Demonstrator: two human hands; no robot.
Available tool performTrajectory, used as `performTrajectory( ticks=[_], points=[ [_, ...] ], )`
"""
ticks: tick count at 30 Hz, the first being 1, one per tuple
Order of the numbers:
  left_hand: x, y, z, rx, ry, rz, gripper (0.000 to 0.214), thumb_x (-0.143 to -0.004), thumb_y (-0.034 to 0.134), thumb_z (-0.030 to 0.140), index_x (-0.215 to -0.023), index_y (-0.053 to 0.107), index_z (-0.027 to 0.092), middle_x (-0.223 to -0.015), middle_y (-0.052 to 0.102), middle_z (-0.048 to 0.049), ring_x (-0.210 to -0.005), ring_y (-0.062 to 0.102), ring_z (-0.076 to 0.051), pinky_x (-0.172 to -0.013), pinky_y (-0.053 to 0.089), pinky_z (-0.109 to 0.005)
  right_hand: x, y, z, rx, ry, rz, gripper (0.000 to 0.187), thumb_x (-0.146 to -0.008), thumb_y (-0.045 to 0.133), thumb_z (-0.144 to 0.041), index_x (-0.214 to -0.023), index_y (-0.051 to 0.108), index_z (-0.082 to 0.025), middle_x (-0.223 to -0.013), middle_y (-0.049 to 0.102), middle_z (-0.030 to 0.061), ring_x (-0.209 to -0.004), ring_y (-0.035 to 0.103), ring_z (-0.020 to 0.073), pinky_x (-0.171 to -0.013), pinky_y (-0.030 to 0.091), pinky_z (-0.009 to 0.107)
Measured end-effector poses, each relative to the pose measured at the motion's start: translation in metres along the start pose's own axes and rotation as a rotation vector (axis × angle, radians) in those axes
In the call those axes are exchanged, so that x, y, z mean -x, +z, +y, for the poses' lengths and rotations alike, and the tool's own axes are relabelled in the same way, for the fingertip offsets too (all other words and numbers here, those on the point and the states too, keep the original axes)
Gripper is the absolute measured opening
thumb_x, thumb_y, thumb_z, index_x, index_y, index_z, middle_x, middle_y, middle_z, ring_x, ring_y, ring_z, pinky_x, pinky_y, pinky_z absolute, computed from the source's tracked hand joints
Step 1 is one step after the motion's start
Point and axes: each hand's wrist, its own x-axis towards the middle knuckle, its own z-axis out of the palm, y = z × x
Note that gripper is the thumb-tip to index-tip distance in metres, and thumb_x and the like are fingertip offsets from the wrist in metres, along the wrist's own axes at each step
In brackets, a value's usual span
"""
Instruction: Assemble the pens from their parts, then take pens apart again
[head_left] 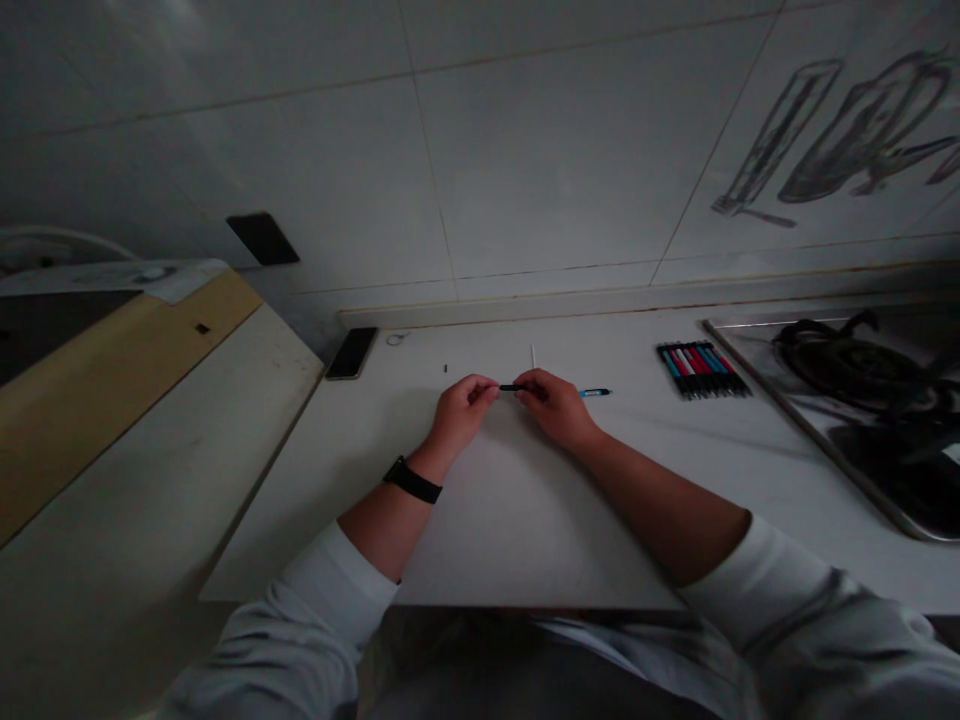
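Note:
A short black pen part (510, 388) spans the gap between my two hands over the white counter. My left hand (461, 408) pinches its left end with thumb and fingertips. The other end sits in the closed fingers of my right hand (556, 405), which cover much of it. Just past my right hand lies a blue pen piece with a dark tip (596, 392), partly hidden by the hand. Behind that hand a thin white stick, like a refill (533, 356), rests on the counter. A tiny black piece (445, 368) lies beyond my left hand.
Several pens in red, blue, white and black (701, 370) lie in a row at right. Further right is a metal-rimmed gas stove (817, 440). A phone (351, 353) and a small ring (396, 339) lie at back left, near a tilted board (187, 400). A tiled wall (540, 180) closes the back.

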Motion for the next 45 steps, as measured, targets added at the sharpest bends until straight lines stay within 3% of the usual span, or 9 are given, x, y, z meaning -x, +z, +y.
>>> performTrajectory(
  ticks=[7, 13, 20, 23, 25, 31, 35, 40, 45],
  points=[
    [0.003, -0.001, 0.004, -0.099, 0.03, -0.054, 0.02, -0.094, 0.058, 0.037, -0.083, 0.068, 0.023, -0.081, 0.073, -0.0031, -0.077, 0.066, -0.018, -0.074, 0.049, -0.03, 0.0, -0.002, 0.0, 0.025, -0.035, 0.053, 0.019, -0.09, 0.06, -0.028, -0.104, 0.072, -0.023, -0.097, 0.075, 0.005, -0.083, 0.068, 0.018, -0.078, 0.054, 0.032],
    [0.002, 0.0, 0.001, -0.122, 0.0, -0.081, 0.023, -0.097, 0.054, 0.037, -0.087, 0.067, 0.02, -0.08, 0.071, -0.0025, -0.078, 0.066, -0.017, -0.073, 0.049, -0.028, 0.0, -0.004, -0.004, 0.033, -0.07, 0.055, 0.019, -0.091, 0.061, -0.03, -0.104, 0.074, -0.022, -0.096, 0.075, 0.0054, -0.083, 0.069, 0.0179, -0.078, 0.053, 0.03],
    [0.004, 0.001, 0.01, -0.071, 0.022, -0.042, 0.004, -0.089, 0.065, 0.024, -0.09, 0.067, 0.02, -0.085, 0.071, -0.0007, -0.078, 0.064, -0.015, -0.075, 0.049, -0.026, 0.001, -0.007, -0.01, 0.122, 0.042, -0.029, 0.029, -0.098, 0.054, -0.043, -0.087, 0.069, -0.021, -0.072, 0.068, 0.0015, -0.064, 0.058, 0.0153, -0.064, 0.042, 0.028],
    [0.004, 0.001, 0.013, -0.074, 0.028, -0.016, 0.005, -0.089, 0.064, 0.024, -0.09, 0.067, 0.02, -0.086, 0.071, -0.0011, -0.078, 0.064, -0.015, -0.076, 0.05, -0.027, 0.002, -0.006, -0.01, 0.062, 0.056, -0.026, 0.027, -0.095, 0.057, -0.044, -0.109, 0.065, -0.022, -0.076, 0.065, -0.0006, -0.065, 0.058, 0.015, -0.065, 0.043, 0.027],
    [0.003, 0.001, 0.013, -0.083, 0.026, 0.002, 0.005, -0.09, 0.064, 0.024, -0.09, 0.067, 0.02, -0.086, 0.071, -0.0014, -0.078, 0.064, -0.015, -0.076, 0.05, -0.027, 0.002, -0.004, -0.009, 0.01, 0.023, -0.024, 0.038, -0.091, 0.063, -0.041, -0.123, 0.059, -0.022, -0.083, 0.065, -0.0005, -0.068, 0.059, 0.0152, -0.067, 0.045, 0.027],
    [0.004, 0.0, 0.011, -0.071, 0.028, 0.006, 0.003, -0.089, 0.065, 0.021, -0.091, 0.068, 0.02, -0.086, 0.072, -0.0015, -0.079, 0.065, -0.016, -0.078, 0.051, -0.028, 0.003, -0.005, -0.011, 0.058, 0.023, -0.07, 0.021, -0.096, 0.053, -0.04, -0.1, 0.062, -0.022, -0.078, 0.065, 0.0006, -0.068, 0.057, 0.0157, -0.068, 0.044, 0.028],
    [0.003, 0.0, 0.009, -0.076, 0.042, 0.014, 0.004, -0.089, 0.065, 0.021, -0.09, 0.068, 0.02, -0.086, 0.072, -0.0016, -0.08, 0.065, -0.015, -0.078, 0.051, -0.028, 0.002, -0.007, -0.011, 0.067, 0.018, -0.057, 0.027, -0.092, 0.059, -0.041, -0.111, 0.06, -0.022, -0.083, 0.066, 0.001, -0.069, 0.057, 0.0159, -0.067, 0.044, 0.028],
    [0.002, 0.001, 0.007, -0.094, 0.037, 0.006, 0.004, -0.089, 0.064, 0.021, -0.09, 0.068, 0.02, -0.087, 0.073, -0.002, -0.08, 0.066, -0.016, -0.079, 0.051, -0.029, 0.001, -0.007, -0.008, 0.092, 0.016, -0.079, 0.02, -0.095, 0.053, -0.04, -0.098, 0.062, -0.022, -0.079, 0.066, 0.0011, -0.07, 0.058, 0.0164, -0.069, 0.043, 0.029],
    [0.003, 0.001, 0.006, -0.114, 0.05, 0.012, 0.005, -0.09, 0.064, 0.022, -0.091, 0.069, 0.021, -0.087, 0.073, -0.0015, -0.081, 0.066, -0.016, -0.079, 0.051, -0.029, 0.001, -0.006, -0.008, 0.085, 0.008, -0.049, 0.025, -0.091, 0.06, -0.04, -0.108, 0.062, -0.022, -0.081, 0.066, 0.0008, -0.068, 0.057, 0.0157, -0.067, 0.043, 0.028]
  ],
)
